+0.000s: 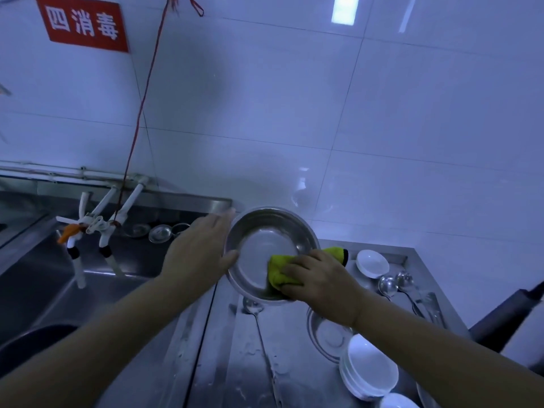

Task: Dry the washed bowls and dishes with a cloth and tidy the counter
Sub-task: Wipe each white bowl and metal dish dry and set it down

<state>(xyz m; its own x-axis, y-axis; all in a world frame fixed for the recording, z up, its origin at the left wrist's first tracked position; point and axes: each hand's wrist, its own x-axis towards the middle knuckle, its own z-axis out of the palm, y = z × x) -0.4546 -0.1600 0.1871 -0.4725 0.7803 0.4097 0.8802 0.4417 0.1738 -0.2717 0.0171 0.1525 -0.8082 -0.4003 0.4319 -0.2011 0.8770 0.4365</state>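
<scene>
A round steel bowl [265, 231] is held up above the wet steel counter [229, 363], tilted so its inside faces me. My left hand [197, 248] holds its left rim, thumb on the inside edge and fingers behind. My right hand [318, 278] presses a yellow cloth [279, 270] with a black-edged corner against the bowl's inner lower right wall, fingers curled over the cloth. A stack of white bowls [368, 369] stands at the counter's front right. One small white dish [372, 262] sits at the back right.
A steel plate [326, 337] lies under my right forearm. Ladles and spoons [394, 285] lie at the right, and a long spoon [259, 325] in the middle. A sink [97, 260] with taps [103, 231] and lids is at the left. The tiled wall is behind.
</scene>
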